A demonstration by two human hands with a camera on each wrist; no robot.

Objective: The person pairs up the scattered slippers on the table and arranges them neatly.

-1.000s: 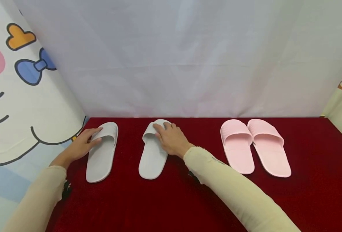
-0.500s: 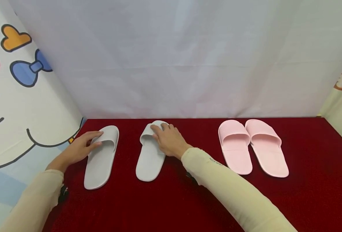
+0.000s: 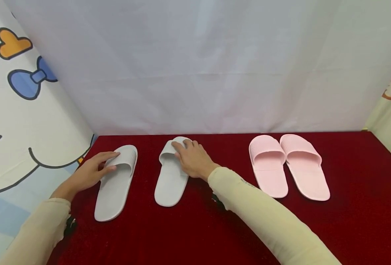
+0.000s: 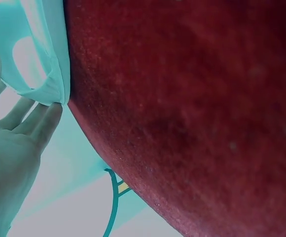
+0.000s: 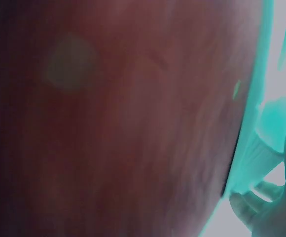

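Two light grey-white slippers lie apart on the red cloth, toes pointing away. My left hand (image 3: 89, 171) holds the left white slipper (image 3: 112, 198) by the outer side of its ribbed strap, with the thumb by the strap opening. In the left wrist view its fingertips (image 4: 49, 116) meet the slipper's edge, tinted blue-green there. My right hand (image 3: 195, 160) grips the other white slipper (image 3: 170, 187) at the right side of its strap and hides part of it. The right wrist view shows fingers (image 5: 244, 205) at that slipper's side.
On the right, two pink slippers (image 3: 270, 180) lie side by side, their straps touching. The red cloth (image 3: 215, 235) covers the table, with a white curtain (image 3: 198, 73) behind it. A cartoon-printed curtain (image 3: 33, 121) borders the left side.
The left white slipper has slid toward me and tilted slightly, its toe to the right, with my left hand on it. The right white slipper barely moves. The head view has shifted slightly.
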